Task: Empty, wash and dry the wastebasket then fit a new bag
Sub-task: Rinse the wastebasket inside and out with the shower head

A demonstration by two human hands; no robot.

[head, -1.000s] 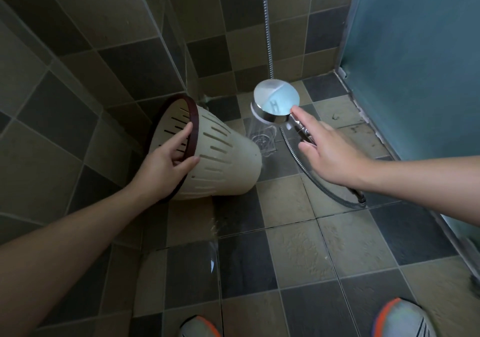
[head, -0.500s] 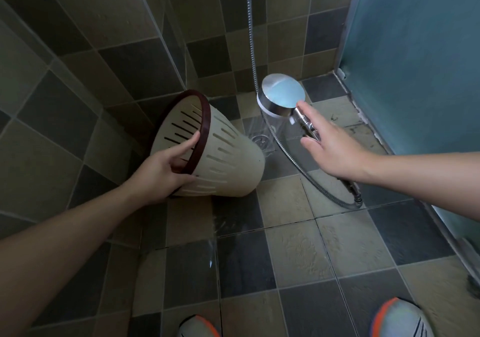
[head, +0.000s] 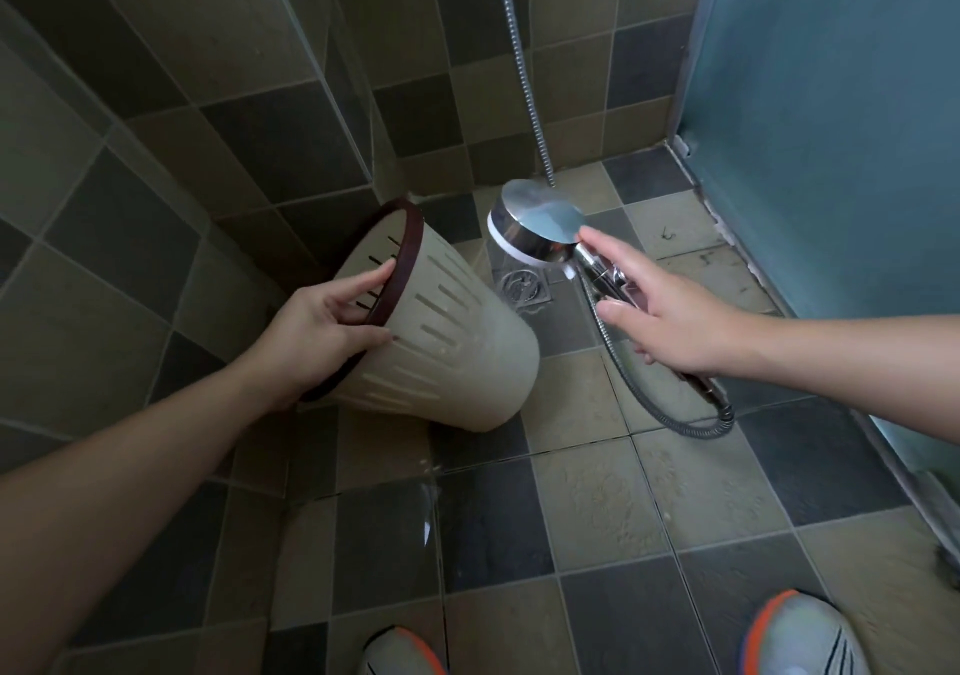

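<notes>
While the left hand (head: 322, 331) grips the emptied wastebasket (head: 447, 341) and the right (head: 670, 326) holds the shower head (head: 540, 230), rinsing seems underway; drying, bagging remain.

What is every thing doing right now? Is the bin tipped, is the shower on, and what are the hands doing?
Cream slotted plastic wastebasket with dark red rim: tipped on its side, off the floor, no bag, wet.
Chrome round shower head: held up, face down, spraying water.
Metal shower hose: looped on the tiled floor.
Square metal floor drain: uncovered, wet.
Left hand: grips the wastebasket rim.
Right hand: holds the shower handle, index finger outstretched.
</notes>
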